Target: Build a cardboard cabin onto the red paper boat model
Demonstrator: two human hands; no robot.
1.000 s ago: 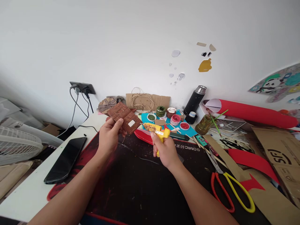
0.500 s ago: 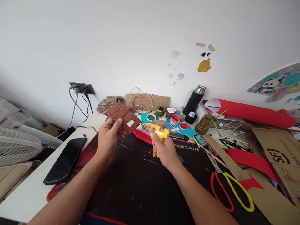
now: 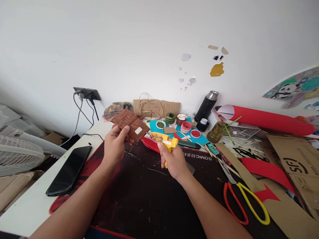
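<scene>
Head view: the left hand (image 3: 115, 143) pinches a brown panel (image 3: 132, 122), openings cut; the right hand (image 3: 173, 157) grips a glue gun (image 3: 161, 137) beside it, gluing seemingly unfinished.

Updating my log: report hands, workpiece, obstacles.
Left hand holding brown panel. Right hand gripping yellow glue gun, aimed toward panel. Scissors lie beside right forearm.
</scene>
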